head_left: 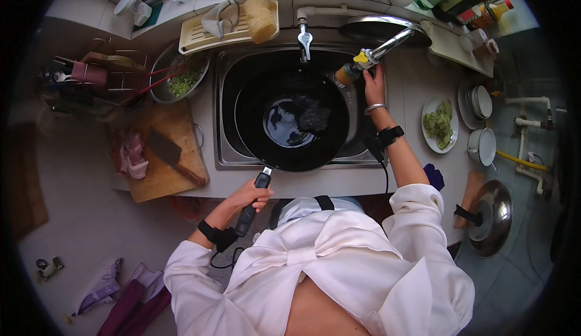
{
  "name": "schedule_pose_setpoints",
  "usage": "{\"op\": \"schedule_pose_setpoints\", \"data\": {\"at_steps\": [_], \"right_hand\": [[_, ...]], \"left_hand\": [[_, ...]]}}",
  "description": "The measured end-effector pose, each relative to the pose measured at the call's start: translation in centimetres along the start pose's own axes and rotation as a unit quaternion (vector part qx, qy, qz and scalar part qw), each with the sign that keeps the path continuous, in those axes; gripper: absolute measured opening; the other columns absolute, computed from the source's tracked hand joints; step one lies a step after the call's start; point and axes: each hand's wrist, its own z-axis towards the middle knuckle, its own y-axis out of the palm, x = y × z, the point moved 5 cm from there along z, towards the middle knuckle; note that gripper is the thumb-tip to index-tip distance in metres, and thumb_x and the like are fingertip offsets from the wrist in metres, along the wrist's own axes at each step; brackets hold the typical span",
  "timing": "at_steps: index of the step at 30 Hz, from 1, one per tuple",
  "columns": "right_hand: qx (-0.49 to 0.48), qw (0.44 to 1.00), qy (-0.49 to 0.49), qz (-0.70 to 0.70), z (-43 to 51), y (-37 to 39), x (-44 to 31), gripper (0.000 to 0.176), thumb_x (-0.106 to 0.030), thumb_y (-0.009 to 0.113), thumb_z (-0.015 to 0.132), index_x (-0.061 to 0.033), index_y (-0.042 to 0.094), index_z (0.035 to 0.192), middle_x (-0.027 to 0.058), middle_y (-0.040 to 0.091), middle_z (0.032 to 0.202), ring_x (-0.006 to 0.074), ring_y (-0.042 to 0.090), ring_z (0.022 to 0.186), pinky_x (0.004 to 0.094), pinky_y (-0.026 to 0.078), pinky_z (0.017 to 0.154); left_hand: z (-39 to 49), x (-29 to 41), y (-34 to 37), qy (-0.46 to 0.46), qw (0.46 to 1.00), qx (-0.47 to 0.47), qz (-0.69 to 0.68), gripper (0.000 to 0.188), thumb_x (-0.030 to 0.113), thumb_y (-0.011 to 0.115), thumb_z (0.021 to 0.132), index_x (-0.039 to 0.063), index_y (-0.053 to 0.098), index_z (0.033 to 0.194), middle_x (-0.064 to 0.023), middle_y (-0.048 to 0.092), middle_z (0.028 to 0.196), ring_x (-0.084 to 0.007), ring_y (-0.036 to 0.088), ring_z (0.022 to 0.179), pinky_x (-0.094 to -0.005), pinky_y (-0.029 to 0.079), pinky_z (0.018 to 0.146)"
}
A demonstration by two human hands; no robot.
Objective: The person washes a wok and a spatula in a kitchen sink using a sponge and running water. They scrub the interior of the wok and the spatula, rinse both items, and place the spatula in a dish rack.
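Observation:
A black wok (290,152) rests in the stainless steel sink (219,154), with a little water (290,122) in its bottom. My left hand (248,197) grips the wok's black handle (247,213), which juts out over the counter's front edge. At the sink's back right, my right hand (375,86) is on the chrome faucet (390,45), fingers around it beside its yellow valve lever (361,57); some fingers are hidden. The faucet's amber end piece (346,75) points over the wok's rim. No running stream is plain to see.
Left of the sink are a cutting board (150,188) with raw meat (129,154) and a cleaver (174,154), and a steel bowl (159,93) of chopped greens. A plate of green food (439,125) stands right. Behind are a second tap (304,41) and a large lid (354,28).

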Motion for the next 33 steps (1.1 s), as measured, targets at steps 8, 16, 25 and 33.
{"op": "schedule_pose_setpoints", "data": {"at_steps": [8,16,25,33], "right_hand": [[-0.104,0.972,-0.100,-0.184,0.7,2.6,-1.4,0.042,-0.011,0.052,0.083,-0.0013,0.046,0.123,0.0223,0.046,0.127,0.0404,0.042,0.117,0.0430,0.035,0.100],[-0.385,0.825,-0.153,-0.384,-10.3,6.7,-4.8,0.039,-0.004,0.057,0.074,-0.0108,0.057,0.112,0.0142,0.057,0.109,0.0347,0.056,0.100,0.0438,0.050,0.081],[-0.630,0.609,-0.119,-0.467,-18.2,13.3,-2.8,0.043,-0.002,0.059,0.075,-0.0179,0.060,0.115,0.0165,0.055,0.115,0.0360,0.060,0.094,0.0410,0.051,0.082],[-0.512,0.783,-0.095,-0.340,-12.9,11.5,-3.7,0.059,-0.007,0.068,0.074,-0.0178,0.049,0.130,0.0144,0.032,0.144,0.0335,0.053,0.113,0.0378,0.050,0.089]], "left_hand": [[1.2,0.2,-3.2,-0.001,0.997,-0.057,0.053,0.022,0.015,0.061,0.086,0.010,0.040,0.088,0.0045,0.040,0.056,-0.0046,0.039,0.042,-0.0221,0.040,0.041],[0.0,1.1,-3.6,0.029,0.994,-0.062,0.087,0.028,0.027,0.060,0.089,0.008,0.041,0.095,-0.0036,0.055,0.069,-0.0111,0.055,0.050,-0.0252,0.049,0.048],[-4.3,-1.8,-3.7,0.048,0.996,-0.050,-0.051,0.051,0.019,0.057,0.091,0.010,0.029,0.133,-0.0021,0.050,0.070,-0.0073,0.047,0.049,-0.0219,0.042,0.044],[-4.6,-1.2,-3.7,0.089,0.996,-0.017,-0.013,0.044,0.018,0.055,0.092,0.009,0.034,0.129,0.0010,0.045,0.067,-0.0049,0.041,0.046,-0.0189,0.035,0.040]]}}
